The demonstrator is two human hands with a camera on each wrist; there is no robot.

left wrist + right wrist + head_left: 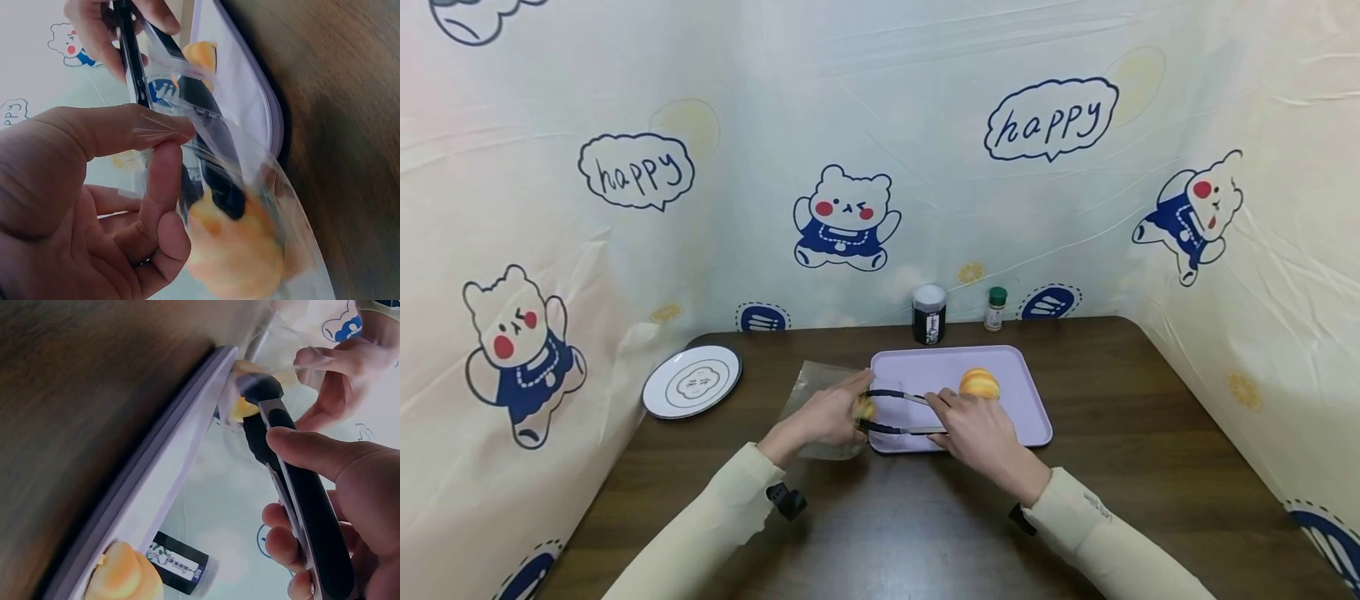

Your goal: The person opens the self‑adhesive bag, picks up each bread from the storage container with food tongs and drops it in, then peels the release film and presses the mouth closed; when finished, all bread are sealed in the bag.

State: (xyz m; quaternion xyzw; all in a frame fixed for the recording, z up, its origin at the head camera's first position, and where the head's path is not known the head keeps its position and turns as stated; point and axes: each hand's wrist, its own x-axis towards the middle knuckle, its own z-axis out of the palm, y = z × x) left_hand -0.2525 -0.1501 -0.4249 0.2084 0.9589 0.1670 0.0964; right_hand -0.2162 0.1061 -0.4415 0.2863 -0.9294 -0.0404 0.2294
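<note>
My left hand [827, 414] pinches the edge of a clear plastic bag [809, 385] between thumb and index finger, left of the lilac tray [1036, 423]. My right hand [983, 432] grips a pair of tongs [312, 512] with black handles and black tips, pointing left. The tong tips reach inside the bag's mouth in the left wrist view, right at a golden bread roll [237, 262] that lies within the film. A second bread roll [980, 382], yellow and orange striped, sits on the tray beyond my right hand.
A white plate [658, 398] with a dark rim lies at the table's left. Behind the tray stand a black jar [929, 323] with a pale lid and a small green-capped bottle [995, 315]. A printed cloth [940, 225] hangs along the table's back.
</note>
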